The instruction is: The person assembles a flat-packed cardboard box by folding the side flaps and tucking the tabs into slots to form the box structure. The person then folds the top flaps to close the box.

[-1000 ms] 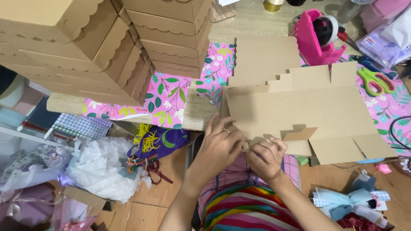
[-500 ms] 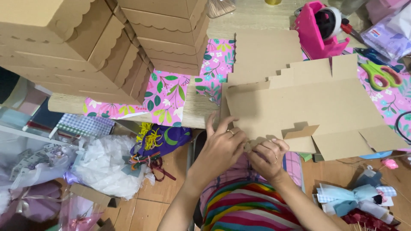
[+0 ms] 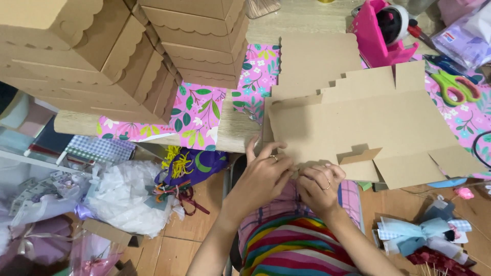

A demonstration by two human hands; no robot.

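at the worktop (image 3: 232,134) edge both hands, left hand (image 3: 261,176) and right hand (image 3: 318,186), pinch the near flap of a flat cardboard box blank (image 3: 358,122), mostly unfolded, beside finished boxes (image 3: 102,56).

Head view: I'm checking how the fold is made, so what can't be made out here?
- Fingertips of the left hand and right hand: curled at the near edge of the flat cardboard box blank, grip hidden.
- Stacked cardboard boxes: cut off by the top and left edges.
- Green scissors: blades hidden.
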